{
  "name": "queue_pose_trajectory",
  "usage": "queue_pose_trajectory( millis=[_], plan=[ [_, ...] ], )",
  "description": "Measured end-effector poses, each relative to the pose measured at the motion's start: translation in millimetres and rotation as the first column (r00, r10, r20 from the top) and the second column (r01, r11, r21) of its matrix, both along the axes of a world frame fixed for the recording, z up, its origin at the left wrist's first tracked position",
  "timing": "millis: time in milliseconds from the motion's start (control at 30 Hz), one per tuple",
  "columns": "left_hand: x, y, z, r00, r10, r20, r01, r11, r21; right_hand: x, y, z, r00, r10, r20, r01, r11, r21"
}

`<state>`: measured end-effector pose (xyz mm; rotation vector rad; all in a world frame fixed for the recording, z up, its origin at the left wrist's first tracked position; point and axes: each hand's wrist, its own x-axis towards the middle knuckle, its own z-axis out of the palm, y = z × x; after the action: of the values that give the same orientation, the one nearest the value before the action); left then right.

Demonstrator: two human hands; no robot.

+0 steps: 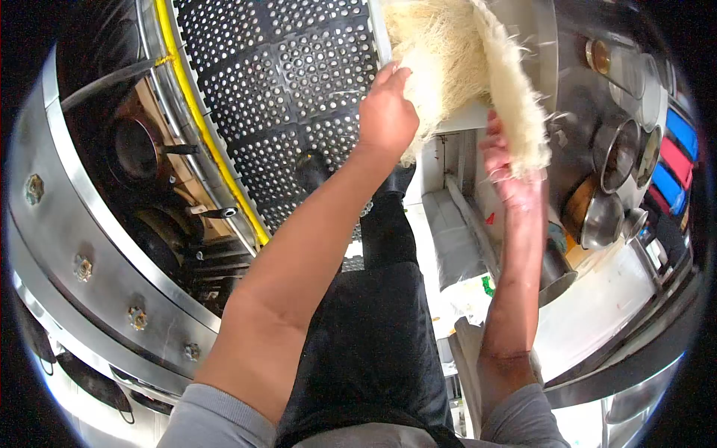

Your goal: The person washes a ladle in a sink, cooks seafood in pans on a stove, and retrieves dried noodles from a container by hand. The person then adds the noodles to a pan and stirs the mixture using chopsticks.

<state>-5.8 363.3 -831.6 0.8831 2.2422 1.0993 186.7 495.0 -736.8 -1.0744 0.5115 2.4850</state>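
Note:
A large mass of pale, thin dried noodles [448, 52] spreads at the top centre over a metal tray [539, 37], with loose strands hanging past its near edge. My left hand [388, 112] is closed at the left edge of the noodles, beside the tray's rim; its fingertips are partly hidden. My right hand [511, 160] grips the lower end of a thick slab of the noodles [515, 86], which is raised and tilted along the right side. Stray strands stick out around its end.
A stove with knobs [137, 317] and a yellow pipe [196, 112] lies left, with pans [134, 149] near it. A perforated black mat [276, 75] covers the floor. Metal bowls [601, 213] and a steel pot [556, 272] stand on the right counter [590, 317].

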Motion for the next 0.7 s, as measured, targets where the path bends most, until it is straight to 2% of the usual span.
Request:
queue_pose_trajectory(
  millis=[33,67,100,167,233,267,333,367,400,433,467,500,533,567,600,633,667,700],
  plan=[
    [1.1,-5.2,2.1,0.999,-0.033,-0.042,0.032,0.999,-0.02,-1.6,10.4,4.6,0.997,-0.026,-0.072,0.026,1.0,-0.01],
    [4.1,-11.4,5.8,0.994,-0.069,-0.081,0.066,0.997,-0.042,-1.5,18.8,7.4,0.997,-0.033,-0.064,0.028,0.997,-0.069],
    [7.2,-17.4,13.8,0.989,-0.038,-0.141,0.03,0.998,-0.058,-3.9,24.9,9.9,0.997,-0.038,-0.06,0.03,0.992,-0.125],
    [13.7,-28.7,31.8,0.964,0.023,-0.266,-0.045,0.996,-0.079,-9.1,20.4,19.2,0.997,-0.025,-0.07,0.016,0.992,-0.128],
    [22.6,-36.7,32.1,0.992,0.097,0.079,-0.091,0.993,-0.082,-7.6,9.7,28.1,0.993,-0.016,-0.115,0.003,0.994,-0.112],
    [26.3,-39.4,30.5,0.959,0.134,0.25,-0.115,0.989,-0.092,-4.5,4.2,30.8,0.992,0.043,-0.121,-0.049,0.997,-0.052],
    [31.6,-33.0,27.4,0.96,0.13,0.249,-0.122,0.991,-0.05,-4.3,-16.2,40.3,0.987,0.162,0.017,-0.163,0.975,0.15],
    [35.0,-29.1,24.9,0.959,0.126,0.255,-0.124,0.992,-0.026,-7.2,-30.8,48.3,0.959,0.16,0.235,-0.219,0.943,0.25],
    [37.2,-20.1,25.6,0.979,0.13,0.158,-0.126,0.991,-0.038,-18.6,-46.3,60.4,0.868,0.159,0.471,-0.332,0.891,0.31],
    [38.2,-10.4,22.5,0.981,0.145,0.129,-0.141,0.989,-0.038,-29.9,-61.9,71.5,0.718,0.152,0.679,-0.462,0.834,0.301],
    [36.2,-10.4,21.5,0.967,0.141,0.213,-0.142,0.99,-0.011,-15.7,-72.5,65.6,0.598,0.13,0.79,-0.6,0.727,0.334],
    [33.0,-11.5,18.2,0.924,0.15,0.352,-0.163,0.987,0.007,-22.6,-80.7,77.1,0.491,0.165,0.855,-0.717,0.633,0.29],
    [25.7,-16.2,14.4,0.836,0.16,0.525,-0.2,0.98,0.02,-24.8,-90.3,83.5,0.372,0.151,0.916,-0.783,0.582,0.222],
    [19.0,-23.6,10.0,0.667,0.161,0.728,-0.263,0.964,0.027,-23.6,-94.0,94.3,0.398,0.224,0.89,-0.806,0.548,0.223],
    [7.1,-29.8,8.7,0.41,0.135,0.902,-0.348,0.937,0.018,-12.8,-102.0,95.1,0.625,0.256,0.737,-0.69,0.624,0.368],
    [-6.8,-35.4,7.6,0.144,0.088,0.986,-0.418,0.908,-0.02,-3.4,-103.7,100.5,0.687,0.302,0.66,-0.66,0.64,0.394],
    [-27.7,-47.2,7.1,-0.118,0.011,0.993,-0.449,0.891,-0.063,8.8,-105.1,101.7,0.68,0.326,0.657,-0.693,0.579,0.43],
    [-51.2,-59.9,12.3,-0.283,-0.078,0.956,-0.443,0.895,-0.058,20.2,-103.8,102.8,0.672,0.347,0.654,-0.719,0.516,0.465]
  ],
)
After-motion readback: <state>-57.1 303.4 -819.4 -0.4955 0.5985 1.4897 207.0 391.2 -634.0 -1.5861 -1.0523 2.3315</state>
